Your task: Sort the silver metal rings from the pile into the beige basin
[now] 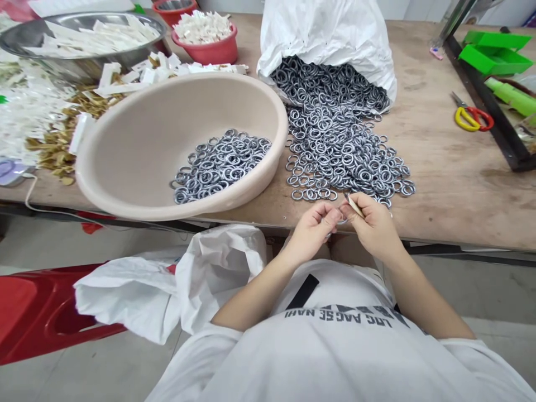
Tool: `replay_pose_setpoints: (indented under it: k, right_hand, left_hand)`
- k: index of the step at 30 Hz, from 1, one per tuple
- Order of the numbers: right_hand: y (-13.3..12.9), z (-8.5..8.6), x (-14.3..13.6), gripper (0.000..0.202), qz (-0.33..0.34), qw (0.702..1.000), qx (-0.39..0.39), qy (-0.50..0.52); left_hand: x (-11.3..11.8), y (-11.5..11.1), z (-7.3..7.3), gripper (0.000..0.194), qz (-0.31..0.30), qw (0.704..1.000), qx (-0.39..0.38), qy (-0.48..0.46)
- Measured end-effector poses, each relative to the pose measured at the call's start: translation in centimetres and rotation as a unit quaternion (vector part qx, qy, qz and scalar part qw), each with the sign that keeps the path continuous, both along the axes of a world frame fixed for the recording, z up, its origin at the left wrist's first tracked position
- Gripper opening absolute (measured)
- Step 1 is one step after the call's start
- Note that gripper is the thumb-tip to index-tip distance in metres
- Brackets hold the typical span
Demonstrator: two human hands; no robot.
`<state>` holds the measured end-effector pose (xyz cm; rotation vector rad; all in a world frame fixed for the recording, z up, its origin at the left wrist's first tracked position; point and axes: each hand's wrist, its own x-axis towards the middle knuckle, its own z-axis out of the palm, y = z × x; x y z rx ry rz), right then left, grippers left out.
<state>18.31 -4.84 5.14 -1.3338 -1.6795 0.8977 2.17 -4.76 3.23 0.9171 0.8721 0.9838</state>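
My left hand (315, 228) is closed at the table's front edge, pinching a small grey ring (343, 221) that shows between the two hands. Close against it, my right hand (373, 224) is wrapped round a slim tool with a beige handle (355, 206) and a dark tip; its exact kind is hard to make out. Just beyond my hands spreads a heap of grey rings (335, 151), spilling from a white sack (324, 30). To the left, a big beige basin (125, 128) holds more rings (226, 164) in its lower right part.
Scissors (473, 118) with yellow and red handles lie on the right, near a dark metal frame (498, 117) and green trays (494, 53). A steel bowl (75, 67) and a red bowl (213, 51) hold white pieces at the back left. Below hangs a white bag (218, 268) beside a red stool (37, 312).
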Motion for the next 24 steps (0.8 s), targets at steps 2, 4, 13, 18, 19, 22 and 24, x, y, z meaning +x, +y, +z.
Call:
replay_pose_setpoints:
  k: [2, 4, 13, 18, 19, 22, 24]
  right_hand:
    - [-0.3, 0.1, -0.4, 0.023, 0.017, 0.998, -0.009, 0.058]
    - [-0.4, 0.0, -0.7, 0.021, 0.031, 0.994, -0.014, 0.101]
    - [-0.4, -1.0, -0.6, 0.020, 0.022, 0.993, 0.027, 0.115]
    - [-0.6, -1.2, -0.7, 0.031, 0.039, 0.992, 0.023, 0.118]
    - [-0.7, -1.1, -0.7, 0.032, 0.036, 0.992, 0.036, 0.114]
    - [-1.2, -0.7, -0.3, 0.021, 0.021, 0.993, 0.092, 0.066]
    - [-1.6, -0.4, -0.1, 0.017, 0.026, 0.990, 0.139, 0.003]
  left_hand:
    - [0.2, -0.2, 0.0, 0.039, -0.005, 1.000, 0.010, 0.000]
    - [0.3, -0.3, 0.1, 0.038, 0.010, 1.000, -0.007, -0.028]
    - [0.9, -1.1, 0.2, 0.045, -0.010, 0.998, -0.047, -0.049]
    - [1.2, -1.2, 0.7, 0.042, 0.013, 0.993, -0.078, -0.092]
    - [1.1, -1.2, 0.9, 0.042, 0.014, 0.991, -0.085, -0.100]
    - [0.9, -1.0, 1.3, 0.043, 0.012, 0.988, -0.097, -0.117]
    - [0.8, -1.0, 1.5, 0.043, 0.012, 0.987, -0.102, -0.124]
